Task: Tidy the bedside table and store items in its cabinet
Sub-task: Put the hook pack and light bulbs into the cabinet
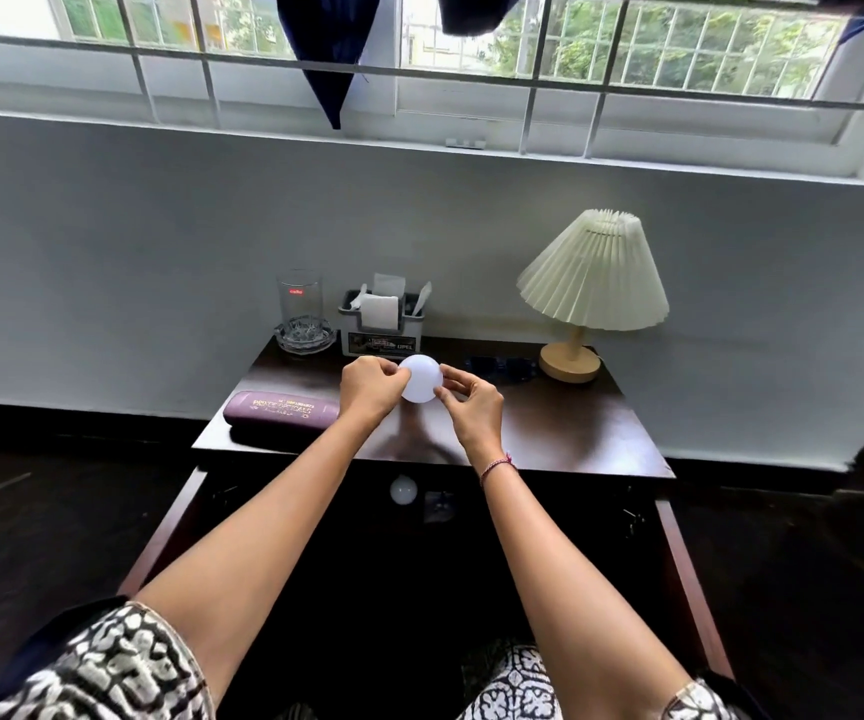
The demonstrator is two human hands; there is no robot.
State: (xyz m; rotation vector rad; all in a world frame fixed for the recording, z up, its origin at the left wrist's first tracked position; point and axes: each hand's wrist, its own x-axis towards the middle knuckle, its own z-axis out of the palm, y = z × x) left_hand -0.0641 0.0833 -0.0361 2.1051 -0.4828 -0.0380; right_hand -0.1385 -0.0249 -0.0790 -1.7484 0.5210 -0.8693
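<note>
Two hands are holding a smooth, frosted white round bulb: the left hand and right hand are pinching its opposite sides with curled fingers. It is hanging above the dark counter, left of the pleated lamp.

The clear glass tumbler carries a small red label reading "cello". The purple spectacle case bears gold lettering: the large line ends in "OPTICALS", its first word is unclear, and the smaller lines above and below it are too fine to read. The grey organiser has a front sticker showing "UPEL" at its right end. The rest is blurred.
</note>
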